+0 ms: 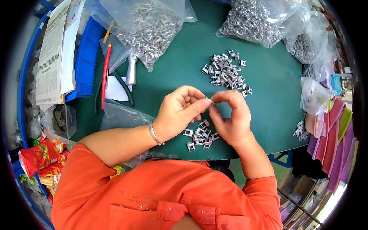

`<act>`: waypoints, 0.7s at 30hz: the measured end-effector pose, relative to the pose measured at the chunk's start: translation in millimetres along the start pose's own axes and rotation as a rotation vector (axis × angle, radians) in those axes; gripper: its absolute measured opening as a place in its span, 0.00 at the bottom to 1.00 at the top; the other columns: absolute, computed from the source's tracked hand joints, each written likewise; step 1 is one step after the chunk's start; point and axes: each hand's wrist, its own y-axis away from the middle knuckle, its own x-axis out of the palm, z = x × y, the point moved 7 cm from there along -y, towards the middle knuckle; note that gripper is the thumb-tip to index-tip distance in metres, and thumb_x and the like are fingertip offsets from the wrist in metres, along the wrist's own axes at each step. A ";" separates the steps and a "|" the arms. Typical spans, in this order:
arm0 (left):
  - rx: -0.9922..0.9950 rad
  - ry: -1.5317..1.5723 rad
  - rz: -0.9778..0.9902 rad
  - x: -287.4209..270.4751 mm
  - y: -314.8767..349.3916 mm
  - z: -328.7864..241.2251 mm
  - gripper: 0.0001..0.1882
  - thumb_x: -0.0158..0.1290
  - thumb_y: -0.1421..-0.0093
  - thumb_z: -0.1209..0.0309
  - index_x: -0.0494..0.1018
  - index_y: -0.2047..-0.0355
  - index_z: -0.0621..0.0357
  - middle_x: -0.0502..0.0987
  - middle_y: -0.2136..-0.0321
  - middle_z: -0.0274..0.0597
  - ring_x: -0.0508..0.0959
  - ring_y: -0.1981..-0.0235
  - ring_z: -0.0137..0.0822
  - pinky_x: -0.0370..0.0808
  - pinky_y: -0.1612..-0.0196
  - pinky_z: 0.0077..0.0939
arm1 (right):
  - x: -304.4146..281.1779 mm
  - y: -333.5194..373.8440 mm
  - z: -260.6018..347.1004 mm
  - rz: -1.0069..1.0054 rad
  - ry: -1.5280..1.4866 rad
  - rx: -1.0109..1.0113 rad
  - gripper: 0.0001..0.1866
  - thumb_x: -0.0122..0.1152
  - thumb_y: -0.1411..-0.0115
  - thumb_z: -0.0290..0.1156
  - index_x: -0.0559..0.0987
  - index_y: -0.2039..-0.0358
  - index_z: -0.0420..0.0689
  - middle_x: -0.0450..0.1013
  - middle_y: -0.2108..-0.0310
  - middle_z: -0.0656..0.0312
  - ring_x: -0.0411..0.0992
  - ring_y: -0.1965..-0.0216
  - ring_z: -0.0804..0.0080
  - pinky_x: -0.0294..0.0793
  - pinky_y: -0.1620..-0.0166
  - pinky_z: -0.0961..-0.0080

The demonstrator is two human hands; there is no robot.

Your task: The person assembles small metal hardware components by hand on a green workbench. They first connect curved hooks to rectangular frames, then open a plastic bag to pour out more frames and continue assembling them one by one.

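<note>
My left hand (180, 111) and my right hand (233, 119) meet above the green table (168, 82), thumbs and forefingers pinched together. Between their fingertips is a small silvery metal piece (211, 102); the fingers cover most of it, so its exact shape is hidden. Just below my hands lies a small group of square-framed metal clasp parts (200, 135). Farther off, beyond my right hand, a larger heap of similar metal parts (225, 72) is spread on the tabletop.
Clear bags of metal rings (151, 28) and small fittings (253, 23) stand at the far side. At left are a red pencil (106, 73), dark-handled pliers (124, 87), a metal-handled tool (131, 71) and a blue tray (87, 59). An empty plastic bag (120, 117) lies by my left forearm.
</note>
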 end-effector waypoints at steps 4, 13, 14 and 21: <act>0.129 0.008 0.041 3.5 -0.9 2.3 0.07 0.56 0.42 0.80 0.72 0.62 0.65 0.77 0.64 0.40 0.78 0.64 0.25 0.76 0.60 0.18 | -0.5 11.0 2.0 -0.024 -0.147 0.036 0.17 0.60 0.54 0.10 0.72 0.63 0.40 0.73 0.68 0.57 0.73 0.67 0.60 0.74 0.64 0.72; 0.168 -0.016 0.120 10.7 2.8 -1.9 0.13 0.53 0.43 0.87 0.68 0.58 0.64 0.76 0.58 0.47 0.77 0.56 0.33 0.75 0.50 0.27 | -9.9 18.0 -5.6 -0.057 -0.247 0.169 0.13 0.65 0.50 0.17 0.79 0.62 0.39 0.73 0.67 0.57 0.73 0.68 0.65 0.74 0.63 0.76; 0.166 -0.053 0.137 11.5 3.7 -1.6 0.13 0.52 0.43 0.88 0.68 0.59 0.64 0.76 0.58 0.46 0.77 0.55 0.34 0.74 0.49 0.27 | -7.8 21.9 -4.0 -0.057 -0.193 0.136 0.12 0.67 0.52 0.18 0.79 0.65 0.39 0.73 0.69 0.58 0.73 0.69 0.63 0.73 0.65 0.73; 0.477 -0.433 0.127 15.1 8.7 -12.3 0.14 0.45 0.52 0.88 0.72 0.66 0.62 0.76 0.64 0.41 0.77 0.62 0.32 0.74 0.61 0.24 | -13.4 36.2 -3.6 0.290 -0.185 0.050 0.08 0.67 0.54 0.23 0.79 0.70 0.42 0.74 0.71 0.59 0.73 0.69 0.60 0.73 0.64 0.67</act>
